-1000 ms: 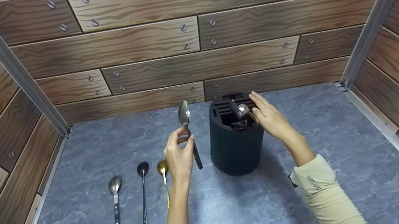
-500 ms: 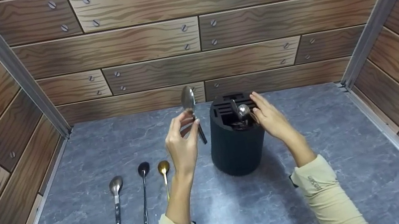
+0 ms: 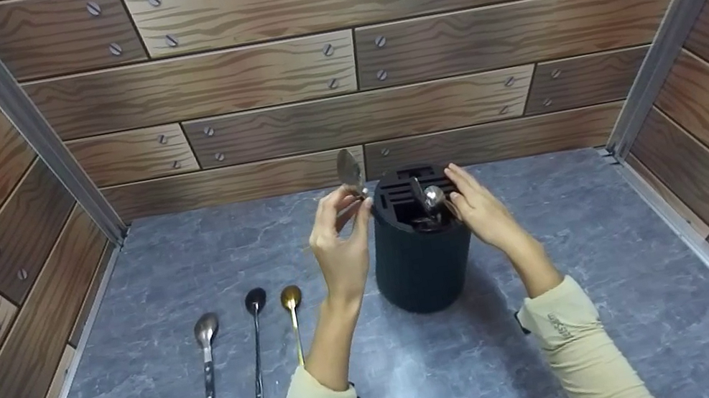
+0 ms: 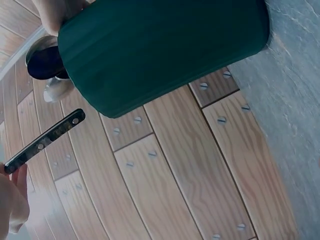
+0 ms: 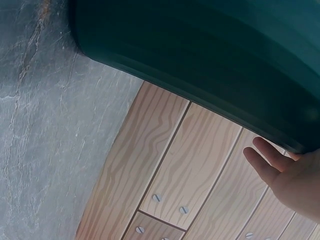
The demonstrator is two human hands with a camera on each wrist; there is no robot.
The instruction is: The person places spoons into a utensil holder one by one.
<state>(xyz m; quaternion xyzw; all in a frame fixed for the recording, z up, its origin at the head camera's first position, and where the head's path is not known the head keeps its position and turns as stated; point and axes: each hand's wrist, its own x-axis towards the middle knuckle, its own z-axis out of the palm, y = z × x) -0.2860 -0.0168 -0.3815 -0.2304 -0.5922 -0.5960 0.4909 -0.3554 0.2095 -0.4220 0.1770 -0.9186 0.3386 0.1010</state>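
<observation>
My left hand pinches a spoon between thumb and fingertips, bowl up, just left of the holder's rim. In the left wrist view the spoon's dark riveted handle sticks out from the fingers, apart from the holder. The dark green cylindrical utensil holder stands upright with a black slotted top. Several utensils, among them a shiny round-ended one, poke up from its larger opening. My right hand rests on the holder's right rim with fingers extended. In the right wrist view its fingers lie along the holder's side.
Left of the holder, three spoons lie on the grey marbled table: one with a riveted dark handle, a thin black one and a gold one. Wood-patterned walls enclose the back and sides.
My left hand has raised the spoon and carried it right, toward the holder's rim; the spoon has turned, so its bowl looks narrower. My right hand and the holder have stayed put.
</observation>
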